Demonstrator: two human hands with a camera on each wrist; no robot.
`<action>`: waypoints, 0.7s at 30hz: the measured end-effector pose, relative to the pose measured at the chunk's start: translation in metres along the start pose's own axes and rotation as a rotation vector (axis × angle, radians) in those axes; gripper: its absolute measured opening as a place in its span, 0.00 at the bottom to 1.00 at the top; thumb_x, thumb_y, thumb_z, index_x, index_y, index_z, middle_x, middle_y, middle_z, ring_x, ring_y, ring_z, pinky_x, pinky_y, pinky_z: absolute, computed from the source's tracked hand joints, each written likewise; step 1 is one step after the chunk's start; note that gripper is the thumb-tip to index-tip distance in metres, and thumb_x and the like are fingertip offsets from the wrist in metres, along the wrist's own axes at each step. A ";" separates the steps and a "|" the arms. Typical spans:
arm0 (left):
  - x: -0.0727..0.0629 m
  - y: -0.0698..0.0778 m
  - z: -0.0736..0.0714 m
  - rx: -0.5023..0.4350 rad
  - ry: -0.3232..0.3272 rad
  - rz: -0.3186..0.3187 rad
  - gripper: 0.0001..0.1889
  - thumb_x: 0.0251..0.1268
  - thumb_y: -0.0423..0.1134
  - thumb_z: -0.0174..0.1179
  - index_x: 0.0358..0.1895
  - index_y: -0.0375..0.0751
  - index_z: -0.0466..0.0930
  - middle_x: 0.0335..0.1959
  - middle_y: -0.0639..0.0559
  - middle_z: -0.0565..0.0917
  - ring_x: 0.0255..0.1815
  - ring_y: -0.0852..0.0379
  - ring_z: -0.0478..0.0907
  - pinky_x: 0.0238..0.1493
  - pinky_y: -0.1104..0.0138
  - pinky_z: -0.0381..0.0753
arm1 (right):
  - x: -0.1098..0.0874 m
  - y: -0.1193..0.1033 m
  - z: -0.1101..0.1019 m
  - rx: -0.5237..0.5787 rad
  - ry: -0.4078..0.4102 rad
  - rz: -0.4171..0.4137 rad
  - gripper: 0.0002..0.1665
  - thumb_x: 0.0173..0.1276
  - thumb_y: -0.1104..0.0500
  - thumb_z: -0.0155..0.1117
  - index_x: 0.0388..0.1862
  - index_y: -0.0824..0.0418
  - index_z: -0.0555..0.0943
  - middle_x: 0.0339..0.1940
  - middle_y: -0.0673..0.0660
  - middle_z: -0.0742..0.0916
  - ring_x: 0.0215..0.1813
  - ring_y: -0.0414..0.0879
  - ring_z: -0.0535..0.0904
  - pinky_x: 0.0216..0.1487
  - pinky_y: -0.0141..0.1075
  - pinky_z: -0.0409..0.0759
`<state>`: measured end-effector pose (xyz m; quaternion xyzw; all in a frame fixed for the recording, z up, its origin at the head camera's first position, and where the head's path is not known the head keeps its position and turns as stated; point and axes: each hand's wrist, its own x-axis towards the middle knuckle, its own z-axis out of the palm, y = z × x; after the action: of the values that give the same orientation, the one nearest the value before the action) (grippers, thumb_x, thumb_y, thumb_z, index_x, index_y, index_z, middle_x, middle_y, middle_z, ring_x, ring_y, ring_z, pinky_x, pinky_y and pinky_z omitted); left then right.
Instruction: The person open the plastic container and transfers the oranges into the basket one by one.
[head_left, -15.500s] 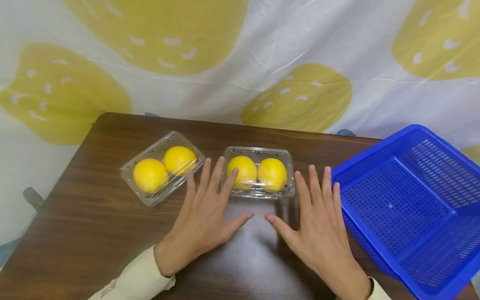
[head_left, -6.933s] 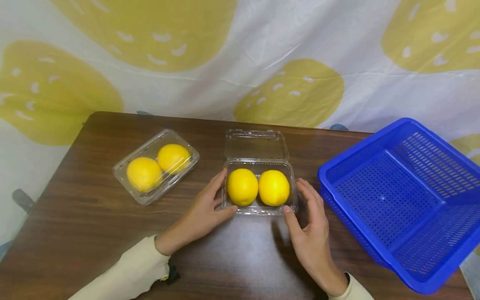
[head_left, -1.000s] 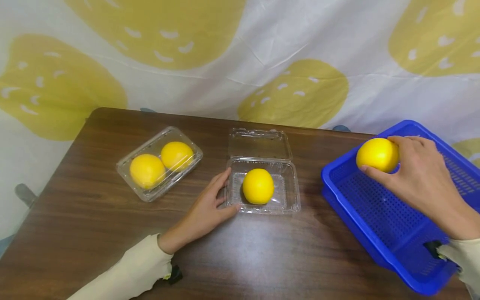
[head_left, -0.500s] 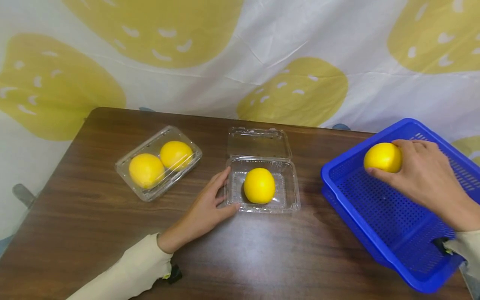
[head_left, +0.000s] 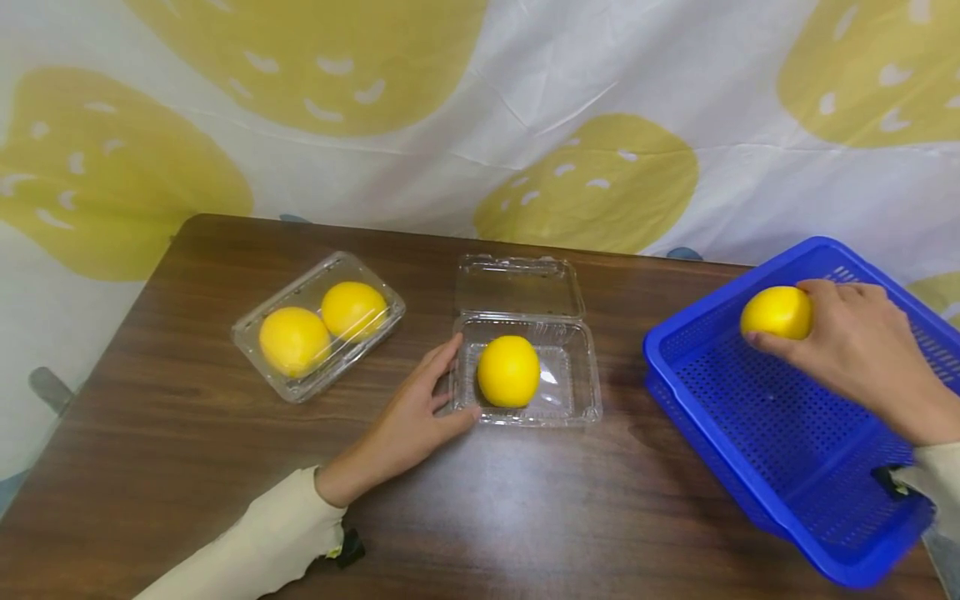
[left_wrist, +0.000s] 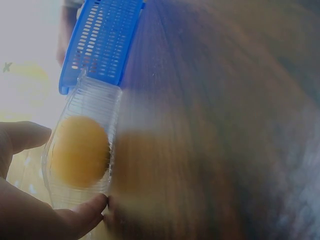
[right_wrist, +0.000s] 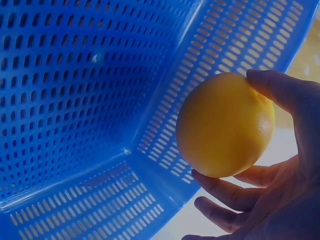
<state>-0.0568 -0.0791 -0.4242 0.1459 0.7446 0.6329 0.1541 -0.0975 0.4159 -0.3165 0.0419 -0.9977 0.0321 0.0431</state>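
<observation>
My right hand (head_left: 855, 342) holds a round yellow fruit (head_left: 777, 313) between thumb and fingers, over the inside of the blue plastic basket (head_left: 765, 450). In the right wrist view this fruit (right_wrist: 225, 125) is near the basket's slotted wall. My left hand (head_left: 408, 425) grips the left end of a clear plastic clamshell box (head_left: 573, 392), thumb at the front corner and fingers along the side. Its lid (head_left: 517, 287) lies folded back. One yellow fruit (head_left: 508, 372) sits in the left half of the box; the left wrist view shows it through the box wall.
A second clamshell box (head_left: 322, 329), lid down, stands at an angle on the left with two yellow fruits inside. The brown wooden table (head_left: 480, 517) ends at a white curtain (head_left: 420, 183) with yellow prints.
Earlier, the middle box was opened and one fruit lifted out. In the last second, my right hand moved slightly right with its fruit over the basket, and the fruit in the box rolled slightly left.
</observation>
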 end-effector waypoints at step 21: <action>-0.001 0.001 0.000 0.009 0.007 0.006 0.52 0.69 0.27 0.73 0.90 0.34 0.51 0.88 0.35 0.56 0.86 0.34 0.60 0.76 0.49 0.77 | 0.009 -0.003 -0.008 0.074 0.057 -0.011 0.44 0.76 0.44 0.71 0.68 0.83 0.73 0.61 0.90 0.77 0.61 0.90 0.68 0.58 0.82 0.67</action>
<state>-0.0560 -0.0789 -0.4238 0.1467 0.7476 0.6304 0.1487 -0.1054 0.4122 -0.3075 0.0482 -0.9939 0.0697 0.0700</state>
